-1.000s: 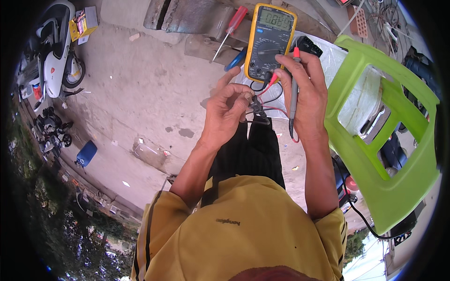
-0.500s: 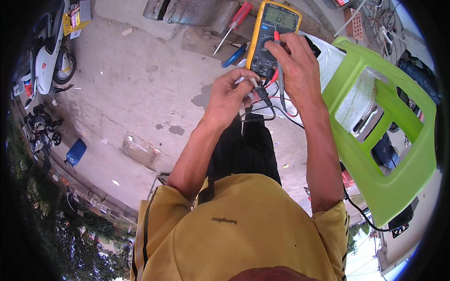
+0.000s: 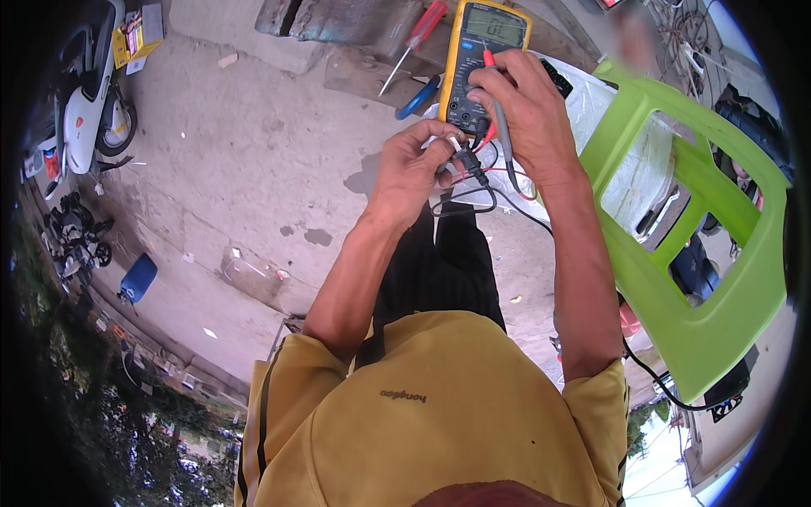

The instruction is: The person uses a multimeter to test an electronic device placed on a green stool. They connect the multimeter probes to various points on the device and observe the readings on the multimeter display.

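My left hand (image 3: 412, 165) is closed, its thumb and fingers pinching a black power plug (image 3: 470, 160) near its pale metal prongs. A black cord loops down from the plug. My right hand (image 3: 530, 114) is closed around a grey test probe (image 3: 502, 127) with a red front end, whose tip points up over the multimeter. The yellow-cased multimeter (image 3: 459, 66) lies just beyond both hands, its display lit and its dial partly covered by my right fingers. Red and black leads run from its lower end between my hands.
A screwdriver (image 3: 422, 29) with a red handle and a blue curved object (image 3: 418, 99) lie left of the multimeter. On the right stands a green plastic stool (image 3: 617, 160), next to white plastic sheeting (image 3: 591, 106). A white scooter (image 3: 84, 127) stands far left.
The multimeter and my right hand with the probe sit slightly further up and left in view. My left hand keeps its pinch on the plug.
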`<move>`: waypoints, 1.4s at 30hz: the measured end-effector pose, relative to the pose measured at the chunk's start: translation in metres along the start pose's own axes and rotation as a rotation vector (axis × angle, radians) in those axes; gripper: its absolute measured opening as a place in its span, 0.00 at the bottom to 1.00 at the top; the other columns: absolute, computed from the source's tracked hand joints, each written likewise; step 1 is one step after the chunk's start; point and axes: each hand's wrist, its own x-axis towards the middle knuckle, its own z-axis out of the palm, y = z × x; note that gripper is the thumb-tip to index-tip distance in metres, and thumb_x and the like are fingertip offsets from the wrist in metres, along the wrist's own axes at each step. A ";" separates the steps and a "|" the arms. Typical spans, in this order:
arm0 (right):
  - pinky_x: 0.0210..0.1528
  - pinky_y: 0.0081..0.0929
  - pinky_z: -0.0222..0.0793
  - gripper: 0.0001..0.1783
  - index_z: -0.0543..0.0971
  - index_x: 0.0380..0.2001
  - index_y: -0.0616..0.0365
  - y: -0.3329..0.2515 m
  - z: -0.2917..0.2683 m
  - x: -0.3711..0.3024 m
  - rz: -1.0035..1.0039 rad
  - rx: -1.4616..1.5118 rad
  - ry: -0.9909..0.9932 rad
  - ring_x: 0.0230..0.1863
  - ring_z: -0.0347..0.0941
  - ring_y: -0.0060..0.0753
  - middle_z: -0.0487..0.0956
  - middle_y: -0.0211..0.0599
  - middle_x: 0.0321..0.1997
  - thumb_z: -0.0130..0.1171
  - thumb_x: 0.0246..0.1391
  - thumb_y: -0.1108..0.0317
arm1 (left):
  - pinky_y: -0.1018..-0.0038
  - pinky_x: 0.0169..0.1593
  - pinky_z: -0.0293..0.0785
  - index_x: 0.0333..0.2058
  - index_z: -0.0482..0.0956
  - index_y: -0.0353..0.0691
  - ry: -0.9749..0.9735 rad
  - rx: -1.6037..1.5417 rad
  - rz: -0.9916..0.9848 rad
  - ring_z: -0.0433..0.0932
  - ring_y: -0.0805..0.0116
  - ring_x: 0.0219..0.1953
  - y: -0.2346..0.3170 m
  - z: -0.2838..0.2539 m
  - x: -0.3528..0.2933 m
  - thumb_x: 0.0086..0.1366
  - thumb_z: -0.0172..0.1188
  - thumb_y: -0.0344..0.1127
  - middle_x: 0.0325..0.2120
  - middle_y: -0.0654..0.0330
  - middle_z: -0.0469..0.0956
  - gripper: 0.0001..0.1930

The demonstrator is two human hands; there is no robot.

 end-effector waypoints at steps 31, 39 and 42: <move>0.49 0.36 0.68 0.10 0.80 0.38 0.53 0.007 0.004 -0.001 -0.106 -0.085 -0.012 0.47 0.72 0.39 0.73 0.32 0.39 0.58 0.49 0.71 | 0.79 0.26 0.71 0.42 0.81 0.32 -0.015 0.002 0.069 0.74 0.76 0.23 -0.011 -0.004 0.005 0.72 0.55 0.28 0.27 0.59 0.80 0.08; 0.51 0.37 0.71 0.13 0.80 0.39 0.52 0.007 0.005 -0.002 -0.091 -0.085 0.000 0.48 0.72 0.40 0.73 0.32 0.40 0.59 0.48 0.73 | 0.80 0.27 0.70 0.41 0.80 0.33 -0.012 0.018 0.065 0.73 0.76 0.24 -0.009 -0.002 0.005 0.71 0.55 0.30 0.27 0.59 0.80 0.08; 0.52 0.38 0.71 0.14 0.80 0.40 0.52 0.006 0.006 -0.004 -0.079 -0.084 0.003 0.48 0.72 0.41 0.73 0.32 0.41 0.59 0.48 0.73 | 0.79 0.30 0.69 0.40 0.80 0.34 -0.017 0.014 0.048 0.74 0.76 0.28 -0.008 -0.004 0.005 0.72 0.56 0.31 0.29 0.60 0.80 0.07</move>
